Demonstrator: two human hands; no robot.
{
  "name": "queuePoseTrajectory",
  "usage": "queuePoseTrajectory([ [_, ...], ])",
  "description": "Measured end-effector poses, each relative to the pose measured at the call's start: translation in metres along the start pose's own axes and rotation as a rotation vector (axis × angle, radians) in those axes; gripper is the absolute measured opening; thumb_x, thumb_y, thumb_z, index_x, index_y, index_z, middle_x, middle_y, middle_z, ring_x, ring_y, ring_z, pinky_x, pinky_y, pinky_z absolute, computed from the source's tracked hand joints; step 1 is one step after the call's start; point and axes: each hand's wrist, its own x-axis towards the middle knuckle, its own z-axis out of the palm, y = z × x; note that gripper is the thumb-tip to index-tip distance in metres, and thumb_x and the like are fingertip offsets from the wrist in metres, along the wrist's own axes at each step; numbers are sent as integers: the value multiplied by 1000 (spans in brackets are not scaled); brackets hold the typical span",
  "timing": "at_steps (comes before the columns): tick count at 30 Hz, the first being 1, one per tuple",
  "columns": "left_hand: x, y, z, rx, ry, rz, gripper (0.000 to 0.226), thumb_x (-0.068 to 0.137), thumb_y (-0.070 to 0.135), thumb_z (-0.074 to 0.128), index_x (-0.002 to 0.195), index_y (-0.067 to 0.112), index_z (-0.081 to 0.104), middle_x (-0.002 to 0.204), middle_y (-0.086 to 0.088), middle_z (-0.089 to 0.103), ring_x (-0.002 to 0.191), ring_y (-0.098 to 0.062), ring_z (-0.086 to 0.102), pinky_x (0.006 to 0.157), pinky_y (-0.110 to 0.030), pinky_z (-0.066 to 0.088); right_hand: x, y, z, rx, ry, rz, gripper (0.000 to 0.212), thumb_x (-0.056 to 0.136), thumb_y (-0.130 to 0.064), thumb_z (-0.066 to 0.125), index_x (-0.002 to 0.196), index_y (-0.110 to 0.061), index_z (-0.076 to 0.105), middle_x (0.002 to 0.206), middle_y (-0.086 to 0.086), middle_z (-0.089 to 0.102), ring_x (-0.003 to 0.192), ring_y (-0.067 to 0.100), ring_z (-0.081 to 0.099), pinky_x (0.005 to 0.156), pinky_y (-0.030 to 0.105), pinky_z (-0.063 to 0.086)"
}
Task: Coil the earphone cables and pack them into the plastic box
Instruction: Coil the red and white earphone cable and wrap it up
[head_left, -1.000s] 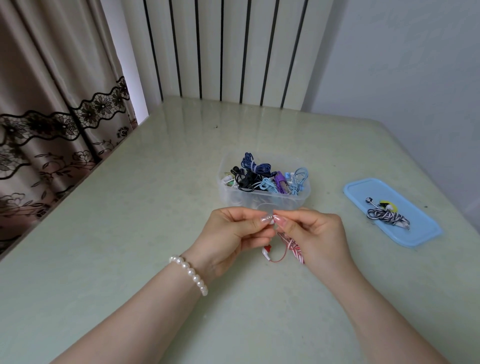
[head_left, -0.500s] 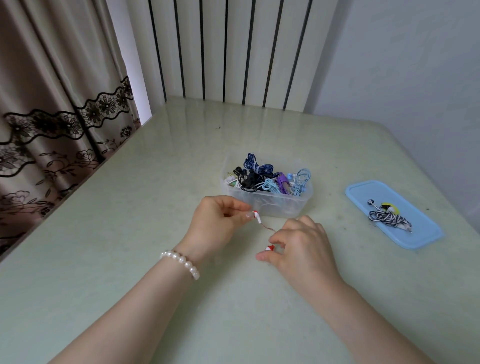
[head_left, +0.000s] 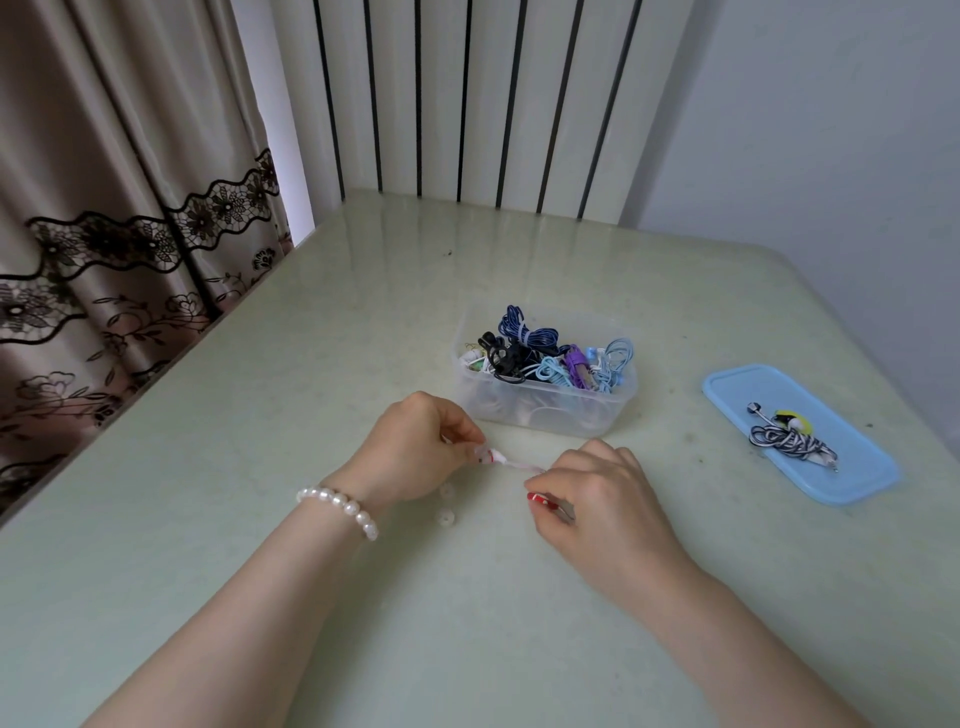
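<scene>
Hands are both low over the pale green worktop (head_left: 260, 441), just in front of the plastic box (head_left: 545, 415). Left hand (head_left: 415, 457) pinches one white-and-red earbud end of the red earphone cable (head_left: 514, 464) between thumb and fingertips. Right hand (head_left: 597, 493) is curled round the rest of that cable, with a red-and-white part showing at its thumb side. A short stretch of cable runs between the two hands, just above the surface. Clear plastic box stands upright and uncovered, holding several coiled cables in dark blue, black, light blue and purple. Blue lid (head_left: 857, 467) lies flat, well to the right of the box, with a black-and-white striped earphone bundle (head_left: 784, 441) resting on it. Two small pale round pieces (head_left: 445, 504) lie on the worktop below the left hand. Pearl bracelet (head_left: 340, 506) sits on the left wrist.
</scene>
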Motion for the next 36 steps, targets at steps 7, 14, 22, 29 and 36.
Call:
queuePoseTrajectory([
  [7, -3, -12, -33, 20, -48, -28, 18, 72, 10, 74, 71, 27, 70, 61, 10, 63, 52, -2, 51, 52, -8, 39, -1, 3, 1, 114, -64, -18, 2, 69, -25, 62, 67, -25, 63, 63, -9, 60, 63, 18, 53, 61, 32, 45],
  [14, -2, -16, -28, 98, -135, -84, 17, 71, 9, 75, 81, 23, 73, 69, 9, 63, 64, -7, 56, 57, -13, 41, 1, 6, 2, 262, -144, 42, 14, 65, -26, 69, 69, -14, 70, 70, -2, 64, 70, 19, 54, 67, 22, 36],
  [22, -5, -7, -22, 56, -102, -17, 15, 76, 11, 73, 67, 22, 68, 54, 14, 56, 49, 2, 49, 52, -9, 39, 1, 7, 2, 244, -35, 51, 12, 75, -21, 59, 75, -18, 70, 73, -4, 62, 73, 19, 57, 70, 25, 39],
  [29, -20, 19, 12, -657, -138, 19, 14, 77, -12, 63, 72, 1, 62, 59, -5, 66, 55, -12, 66, 59, -22, 56, 3, 0, -13, 762, 59, 269, 8, 80, -20, 60, 80, -27, 66, 76, -9, 66, 66, 0, 55, 62, 10, 39],
  [36, -20, 23, 30, -1063, -113, -139, 17, 80, -16, 53, 92, -11, 65, 83, -19, 71, 72, -18, 71, 70, -24, 58, 8, -2, -23, 1102, 138, 398, 20, 85, 4, 55, 82, -13, 64, 64, -6, 70, 59, 9, 55, 55, 11, 44],
])
